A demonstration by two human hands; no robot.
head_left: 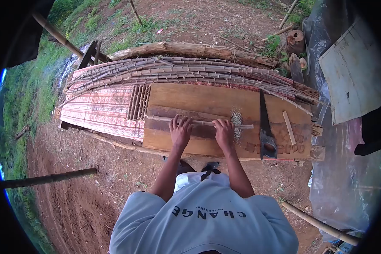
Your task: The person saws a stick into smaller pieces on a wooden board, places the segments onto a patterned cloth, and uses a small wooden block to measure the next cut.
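A thin, knobbly cassava stem [204, 123] lies crosswise over a dark wooden plank [202, 132] on the brown board [190, 95]. My left hand [180, 129] is closed over its middle-left part. Further right, my right hand [224, 132] grips the same stem, near pale sawdust [236, 115] scattered on the board. The stem's right end sticks out past that hand. To the right rests a handsaw [264, 120], its dark handle towards me, touched by neither hand. Short cut stems [138, 103] lie side by side left of the board.
Long uncut stems [169, 72] are piled along the table's far side, before a thick log [190, 50]. Patterned red cloth [99, 106] covers the left part. A narrow wood strip [289, 128] lies right of the saw. Plastic sheeting [343, 182] hangs at the right.
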